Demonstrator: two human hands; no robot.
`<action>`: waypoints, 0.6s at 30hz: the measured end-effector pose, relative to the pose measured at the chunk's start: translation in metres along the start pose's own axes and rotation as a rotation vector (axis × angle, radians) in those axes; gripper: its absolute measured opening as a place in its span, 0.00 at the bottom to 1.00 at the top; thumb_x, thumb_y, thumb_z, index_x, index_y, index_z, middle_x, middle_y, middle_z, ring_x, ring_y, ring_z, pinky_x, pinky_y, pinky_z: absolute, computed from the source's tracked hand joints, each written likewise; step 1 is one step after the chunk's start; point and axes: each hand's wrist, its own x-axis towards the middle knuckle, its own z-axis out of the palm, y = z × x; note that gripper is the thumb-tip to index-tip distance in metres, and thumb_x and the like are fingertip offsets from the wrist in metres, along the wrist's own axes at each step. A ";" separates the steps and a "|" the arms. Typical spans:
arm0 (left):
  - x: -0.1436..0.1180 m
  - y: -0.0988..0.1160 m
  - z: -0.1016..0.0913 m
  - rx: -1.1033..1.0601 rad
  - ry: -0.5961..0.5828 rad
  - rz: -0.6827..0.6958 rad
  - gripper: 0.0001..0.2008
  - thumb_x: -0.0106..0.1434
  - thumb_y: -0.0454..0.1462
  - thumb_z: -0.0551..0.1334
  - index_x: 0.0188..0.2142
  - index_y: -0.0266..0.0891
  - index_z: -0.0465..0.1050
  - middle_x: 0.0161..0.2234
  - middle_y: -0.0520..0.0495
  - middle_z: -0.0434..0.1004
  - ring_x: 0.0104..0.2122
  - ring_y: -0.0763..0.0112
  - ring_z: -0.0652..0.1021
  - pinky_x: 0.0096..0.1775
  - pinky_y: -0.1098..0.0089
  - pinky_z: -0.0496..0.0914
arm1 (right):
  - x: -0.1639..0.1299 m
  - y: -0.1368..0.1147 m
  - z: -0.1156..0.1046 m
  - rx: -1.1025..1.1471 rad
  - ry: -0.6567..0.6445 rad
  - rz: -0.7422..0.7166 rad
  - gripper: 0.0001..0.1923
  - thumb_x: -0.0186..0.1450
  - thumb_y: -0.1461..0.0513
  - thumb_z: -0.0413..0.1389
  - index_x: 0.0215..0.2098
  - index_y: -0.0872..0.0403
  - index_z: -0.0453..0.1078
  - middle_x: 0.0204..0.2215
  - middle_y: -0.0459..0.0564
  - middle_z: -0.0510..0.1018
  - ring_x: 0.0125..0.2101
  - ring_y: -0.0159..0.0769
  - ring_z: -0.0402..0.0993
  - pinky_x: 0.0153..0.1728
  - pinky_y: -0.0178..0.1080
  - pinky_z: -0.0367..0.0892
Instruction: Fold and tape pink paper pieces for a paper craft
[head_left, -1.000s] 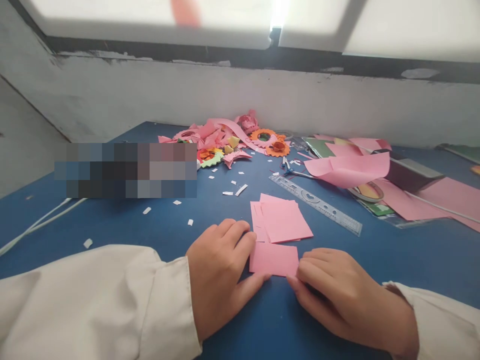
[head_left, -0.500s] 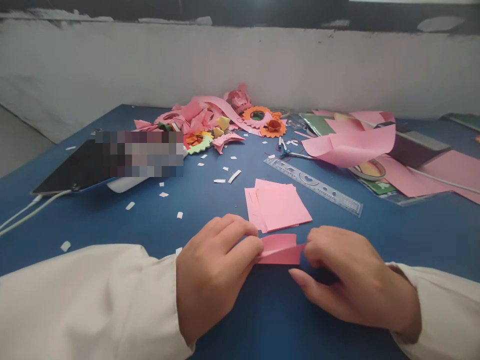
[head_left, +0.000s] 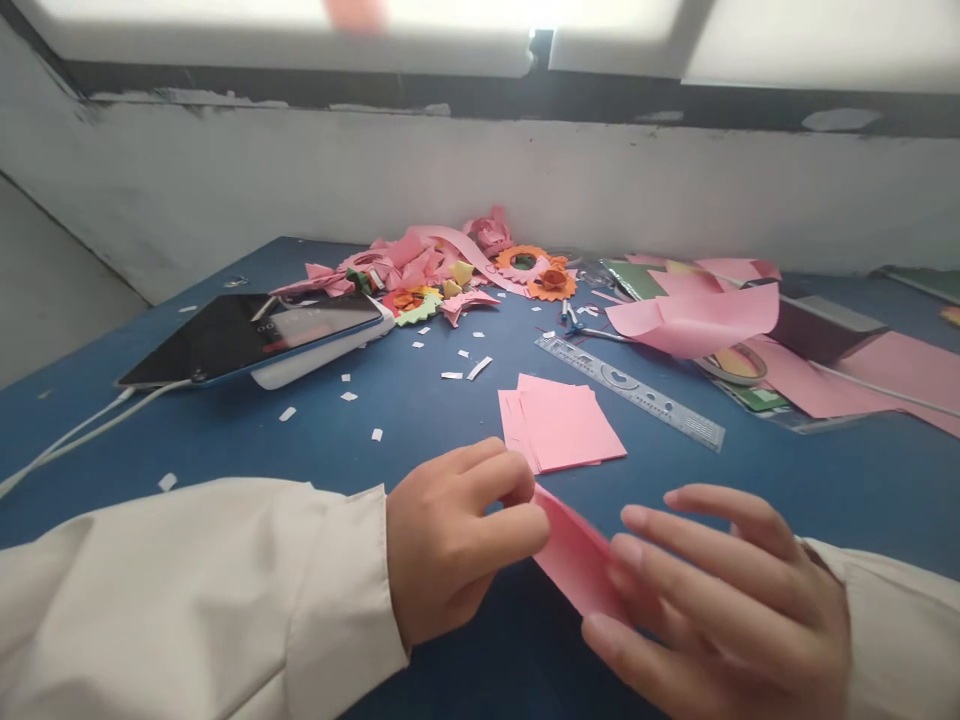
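A folded piece of pink paper point(head_left: 574, 555) is held up slantwise over the blue table, its right end lower and nearer. My left hand point(head_left: 469, 540) pinches its upper left end between thumb and curled fingers. Around the lower right end is my right hand point(head_left: 724, 600), with the thumb at the near corner and a fingertip at the far edge. Its other fingers are stretched and spread, slightly blurred. Part of the paper is hidden inside that hand. Just beyond lies a stack of square pink sheets point(head_left: 574, 425).
A clear ruler point(head_left: 630, 390) lies behind the stack. At the back are crumpled pink paper point(head_left: 420, 262) and orange paper rings point(head_left: 521, 262). A cabled tablet point(head_left: 262, 335) stands left. A curled pink sheet point(head_left: 694, 320) and tape roll point(head_left: 735, 365) lie right. White scraps dot the table.
The folded paper has been lifted and turned, its right end toward me. My right hand has opened its fingers wider and moved nearer. The view has tilted up.
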 end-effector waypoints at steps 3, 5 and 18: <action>-0.002 0.001 0.002 -0.021 0.042 -0.043 0.11 0.60 0.23 0.50 0.31 0.37 0.65 0.42 0.43 0.71 0.38 0.71 0.74 0.36 0.73 0.68 | -0.004 0.007 0.000 -0.013 -0.022 -0.098 0.09 0.59 0.64 0.61 0.38 0.45 0.73 0.37 0.44 0.75 0.46 0.33 0.68 0.48 0.42 0.64; -0.002 0.003 0.001 -0.084 0.069 -0.117 0.11 0.61 0.23 0.51 0.31 0.38 0.65 0.43 0.44 0.74 0.39 0.73 0.76 0.36 0.75 0.70 | -0.009 0.013 0.001 0.022 -0.088 -0.160 0.08 0.66 0.59 0.52 0.38 0.49 0.74 0.43 0.45 0.75 0.50 0.32 0.67 0.52 0.43 0.62; 0.003 0.005 0.005 0.010 -0.042 -0.002 0.10 0.66 0.28 0.51 0.44 0.37 0.65 0.49 0.45 0.73 0.51 0.66 0.71 0.50 0.62 0.60 | -0.010 0.007 -0.010 -0.044 -0.246 -0.276 0.13 0.64 0.69 0.48 0.36 0.55 0.73 0.39 0.51 0.78 0.50 0.40 0.67 0.48 0.46 0.63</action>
